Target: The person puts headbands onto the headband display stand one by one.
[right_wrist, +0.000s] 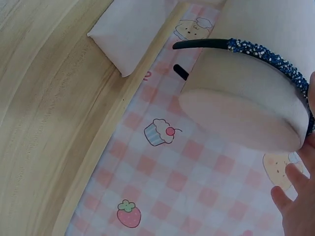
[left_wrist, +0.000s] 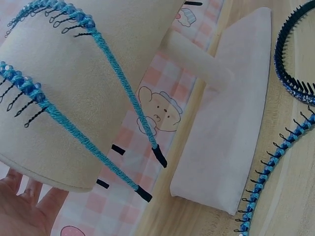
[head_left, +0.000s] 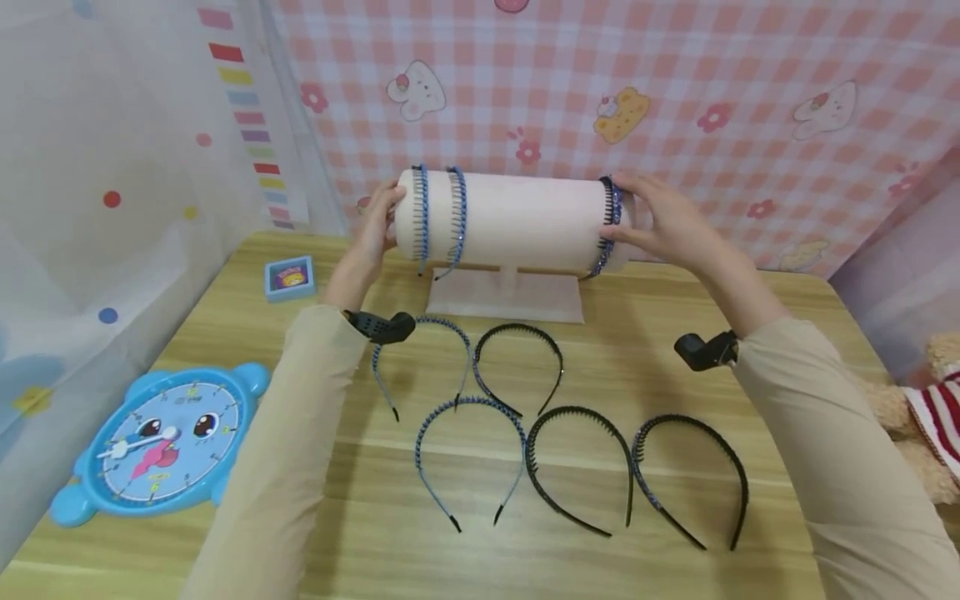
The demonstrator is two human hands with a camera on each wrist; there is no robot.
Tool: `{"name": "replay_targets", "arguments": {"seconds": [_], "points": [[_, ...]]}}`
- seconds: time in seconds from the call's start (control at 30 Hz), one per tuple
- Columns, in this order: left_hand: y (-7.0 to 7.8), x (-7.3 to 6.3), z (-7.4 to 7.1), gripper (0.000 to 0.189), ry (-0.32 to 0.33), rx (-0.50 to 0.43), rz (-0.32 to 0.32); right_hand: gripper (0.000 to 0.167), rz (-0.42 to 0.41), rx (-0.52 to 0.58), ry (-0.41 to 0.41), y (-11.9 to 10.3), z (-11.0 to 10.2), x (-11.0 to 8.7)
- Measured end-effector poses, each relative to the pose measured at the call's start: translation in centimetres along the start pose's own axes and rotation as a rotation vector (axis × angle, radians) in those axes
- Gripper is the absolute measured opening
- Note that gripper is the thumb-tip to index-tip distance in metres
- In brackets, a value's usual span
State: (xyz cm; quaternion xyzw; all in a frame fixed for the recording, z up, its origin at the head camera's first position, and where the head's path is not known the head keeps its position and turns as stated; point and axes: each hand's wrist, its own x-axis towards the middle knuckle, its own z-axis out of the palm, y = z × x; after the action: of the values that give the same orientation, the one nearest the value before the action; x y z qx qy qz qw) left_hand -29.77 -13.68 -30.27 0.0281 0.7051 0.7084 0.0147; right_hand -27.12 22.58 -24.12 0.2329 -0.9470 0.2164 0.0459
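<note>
A cream padded headband stand (head_left: 532, 221), a horizontal roll on a flat base, carries several headbands. My left hand (head_left: 378, 221) rests against its left end, fingers fairly straight in the left wrist view (left_wrist: 32, 206). Two blue beaded headbands (head_left: 423, 212) (left_wrist: 91, 137) with wire teeth sit round that end. Near the right end, my right hand (head_left: 656, 217) holds a black headband with dark blue beads (head_left: 615, 208), thumb at its front and fingers at its top. In the right wrist view this beaded headband (right_wrist: 270, 58) arches over the roll, its black tips hanging free.
Several more headbands lie on the wooden table in front of the stand, including a blue one (head_left: 471, 400) and a black one (head_left: 577, 410). A blue toy clock (head_left: 202, 467) and a small blue box (head_left: 290, 279) are at left, a plush toy (head_left: 911, 433) at right.
</note>
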Motion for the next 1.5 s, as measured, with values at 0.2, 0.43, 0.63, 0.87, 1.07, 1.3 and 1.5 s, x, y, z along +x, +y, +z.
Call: {"name": "replay_targets", "arguments": {"seconds": [0.2, 0.43, 0.63, 0.87, 1.07, 1.3, 1.5], "points": [[0.0, 0.1, 0.0, 0.056, 0.009, 0.001, 0.0, 0.076, 0.008, -0.066, 0.006, -1.3, 0.5, 1.0], [0.0, 0.1, 0.2, 0.056, 0.01, -0.006, 0.001, 0.076, 0.001, -0.115, -0.013, -3.4, 1.6, 2.5], [-0.1, -0.2, 0.1, 0.054, 0.03, -0.009, 0.002, 0.079, -0.036, -0.112, -0.042, -5.1, 2.9, 4.1], [-0.4, -0.3, 0.3, 0.054, 0.023, -0.014, 0.007, 0.079, -0.101, -0.118, -0.04, -6.8, 4.4, 5.5], [-0.6, -0.3, 0.5, 0.055, 0.024, 0.0, 0.0, 0.081, -0.12, -0.165, -0.056, -8.0, 5.3, 6.2], [-0.6, -0.4, 0.3, 0.053, 0.049, -0.016, 0.004, 0.082, -0.126, -0.165, -0.069, -9.0, 5.6, 6.9], [-0.6, -0.4, 0.1, 0.054, 0.049, -0.014, 0.005, 0.083, -0.131, -0.171, -0.085, -9.4, 5.8, 7.2]]}}
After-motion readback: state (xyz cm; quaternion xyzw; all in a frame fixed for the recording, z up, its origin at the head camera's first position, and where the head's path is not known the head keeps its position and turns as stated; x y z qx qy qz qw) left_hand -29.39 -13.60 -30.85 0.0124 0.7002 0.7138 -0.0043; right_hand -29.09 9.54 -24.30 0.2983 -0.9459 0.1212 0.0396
